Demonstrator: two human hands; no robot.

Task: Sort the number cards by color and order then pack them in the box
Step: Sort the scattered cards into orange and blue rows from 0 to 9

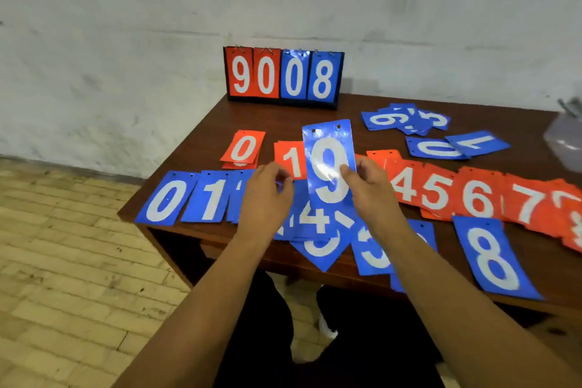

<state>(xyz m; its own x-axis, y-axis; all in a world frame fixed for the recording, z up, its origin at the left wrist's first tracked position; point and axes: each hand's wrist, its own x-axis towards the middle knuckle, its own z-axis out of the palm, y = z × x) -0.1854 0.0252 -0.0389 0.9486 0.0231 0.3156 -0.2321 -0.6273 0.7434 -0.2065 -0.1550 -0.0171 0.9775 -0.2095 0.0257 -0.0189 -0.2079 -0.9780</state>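
My right hand (370,190) pinches a blue 9 card (329,164) and holds it upright above the table. My left hand (267,195) hovers beside it with curled fingers and seems to pinch something small and blue; I cannot tell what. Blue cards lie in a front row: a 0 (165,198), a 1 (209,200), a heap of several (318,230) under my hands, and an 8 (493,257). Red cards form a row behind: 0 (243,148), 1 (291,159), then 4 to 7 (456,192).
A flip scoreboard (283,77) showing 9 0 0 8 stands at the back of the brown table (214,123). Loose blue cards (406,120) lie at the back right. A clear plastic container (567,142) sits at the right edge. Brick floor lies to the left.
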